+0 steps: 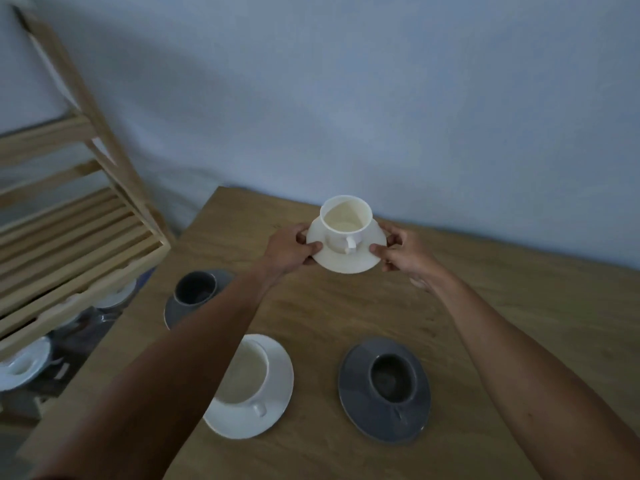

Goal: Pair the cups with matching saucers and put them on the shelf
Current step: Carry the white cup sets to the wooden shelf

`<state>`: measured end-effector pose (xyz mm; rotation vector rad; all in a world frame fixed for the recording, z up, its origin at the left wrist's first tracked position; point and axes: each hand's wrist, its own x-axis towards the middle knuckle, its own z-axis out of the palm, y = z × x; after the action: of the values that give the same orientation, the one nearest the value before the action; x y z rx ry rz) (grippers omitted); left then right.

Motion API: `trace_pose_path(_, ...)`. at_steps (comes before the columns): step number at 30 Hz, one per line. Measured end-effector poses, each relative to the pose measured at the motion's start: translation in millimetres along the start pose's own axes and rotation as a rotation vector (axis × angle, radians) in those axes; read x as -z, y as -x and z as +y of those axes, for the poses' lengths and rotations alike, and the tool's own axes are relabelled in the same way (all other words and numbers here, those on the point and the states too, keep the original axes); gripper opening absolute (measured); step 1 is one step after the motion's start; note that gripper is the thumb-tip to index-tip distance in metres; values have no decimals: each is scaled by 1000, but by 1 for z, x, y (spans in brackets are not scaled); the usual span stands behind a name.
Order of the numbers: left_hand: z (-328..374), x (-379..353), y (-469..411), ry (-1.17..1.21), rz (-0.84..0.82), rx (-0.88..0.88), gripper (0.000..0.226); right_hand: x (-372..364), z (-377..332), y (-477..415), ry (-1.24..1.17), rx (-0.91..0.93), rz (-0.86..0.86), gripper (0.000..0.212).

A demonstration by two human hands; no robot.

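Observation:
A cream cup (346, 218) stands on a cream saucer (360, 259), held above the far part of the wooden table (502, 306). My left hand (291, 249) grips the saucer's left rim and my right hand (401, 249) grips its right rim. On the table sit three more pairs: a grey cup on a grey saucer (173, 310) at the left, partly behind my left forearm; a white cup on a white saucer (277, 393) near me; a grey cup on a grey saucer (360, 386) at the right.
A slatted wooden shelf (79, 244) stands left of the table. Below its slats, white cups and saucers (24, 368) show on a lower level. A pale wall runs behind the table.

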<state>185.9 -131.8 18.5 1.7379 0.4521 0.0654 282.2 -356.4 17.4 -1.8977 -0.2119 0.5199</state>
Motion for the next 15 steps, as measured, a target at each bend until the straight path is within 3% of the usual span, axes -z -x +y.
trace_pose_path(15,-2,215,41,36,188,11,47,-178,-128,-17,118,150,-220,71)
